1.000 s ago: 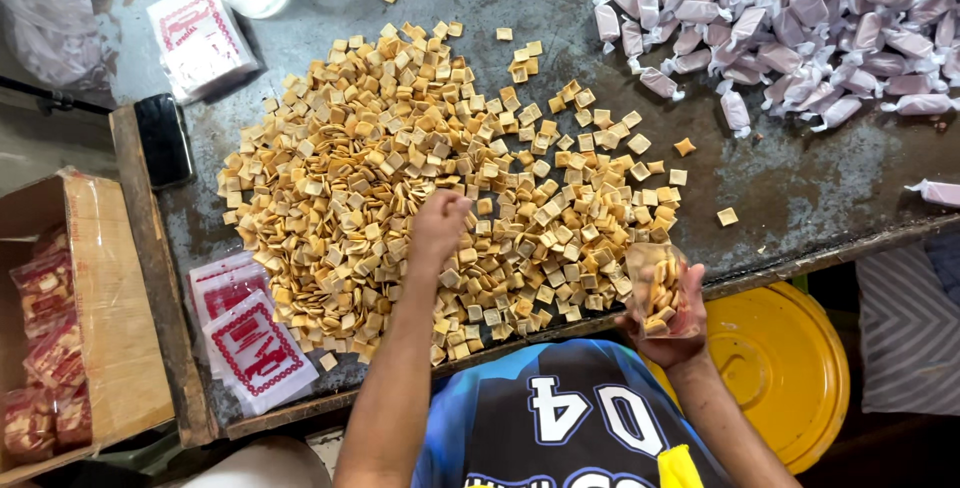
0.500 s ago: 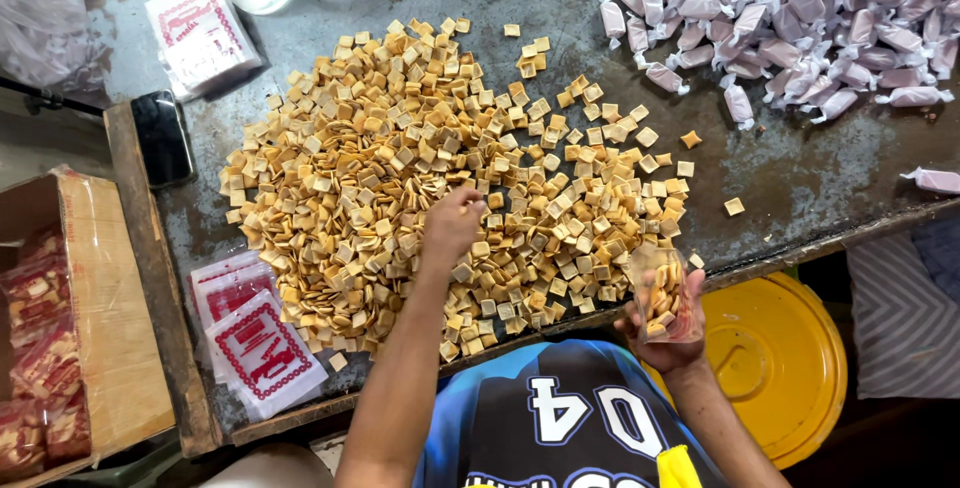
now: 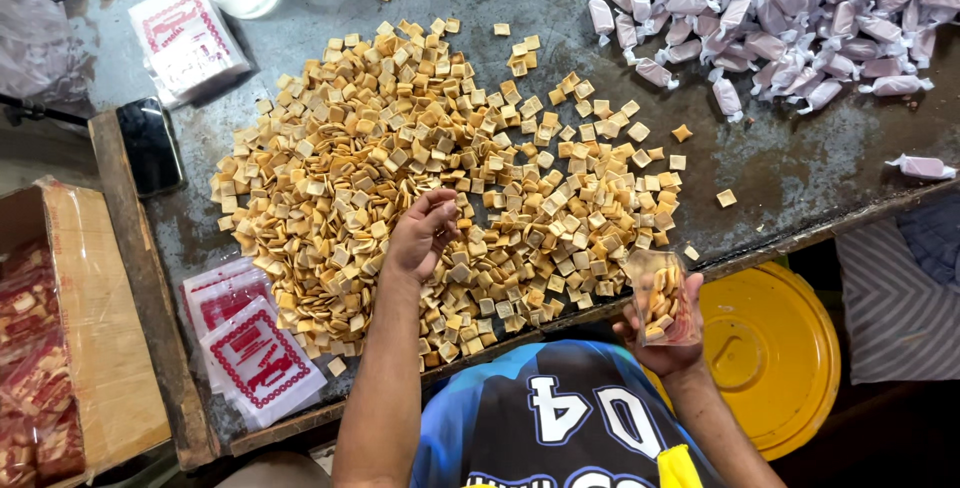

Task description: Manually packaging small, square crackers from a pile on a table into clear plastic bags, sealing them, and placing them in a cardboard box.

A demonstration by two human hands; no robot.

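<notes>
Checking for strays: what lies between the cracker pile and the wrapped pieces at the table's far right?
Head view: mostly bare grey tabletop, with one loose cracker between cracker pile and wrapped pieces.

Worn grey metal worktable (image 3: 800,163)

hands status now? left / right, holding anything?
Left hand: curled closed on the cracker pile, pinching crackers.
Right hand: closed, holding small clear bag part-filled with crackers.

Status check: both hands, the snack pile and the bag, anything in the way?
Left hand closed on crackers, on the cracker pile. Right hand grips small clear bag, part filled, off the table edge. Nothing between hand and bag.
</notes>
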